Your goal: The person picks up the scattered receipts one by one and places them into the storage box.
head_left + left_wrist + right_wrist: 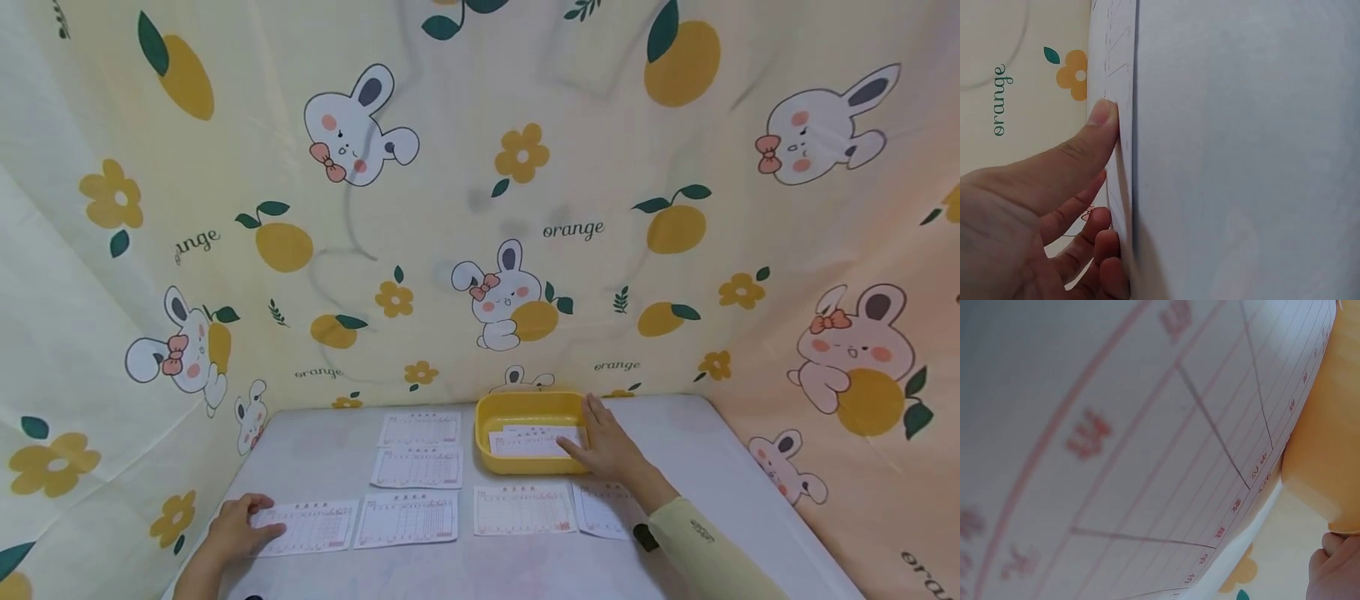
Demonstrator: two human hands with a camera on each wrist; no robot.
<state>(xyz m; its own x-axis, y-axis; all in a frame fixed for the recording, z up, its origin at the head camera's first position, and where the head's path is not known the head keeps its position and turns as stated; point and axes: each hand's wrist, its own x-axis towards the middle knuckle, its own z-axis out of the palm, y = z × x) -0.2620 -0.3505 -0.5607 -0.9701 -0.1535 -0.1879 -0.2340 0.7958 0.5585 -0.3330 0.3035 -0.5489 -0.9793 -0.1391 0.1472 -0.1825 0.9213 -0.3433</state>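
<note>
My left hand (pixel 243 529) touches the left end of a printed paper form (pixel 311 527) lying flat at the left. In the left wrist view its thumb (pixel 1102 114) presses on the paper's edge, with the other fingers bent beside it. My right hand (pixel 609 446) holds the right side of a yellow plastic basket (pixel 525 466), thumb reaching inside the wall and fingers along its right rim. Printed forms (pixel 525 443) lie inside the basket. Large in the right wrist view is a form with red print (pixel 1147 450), beside the basket wall (pixel 1325 431).
More forms lie on the white table (pixel 517 571): one (pixel 407 518) beside the left one, two (pixel 417 467) behind it, one (pixel 525 510) before the basket, and another (pixel 600 508) partly under my right forearm. A patterned curtain (pixel 435 208) surrounds the table's back and sides.
</note>
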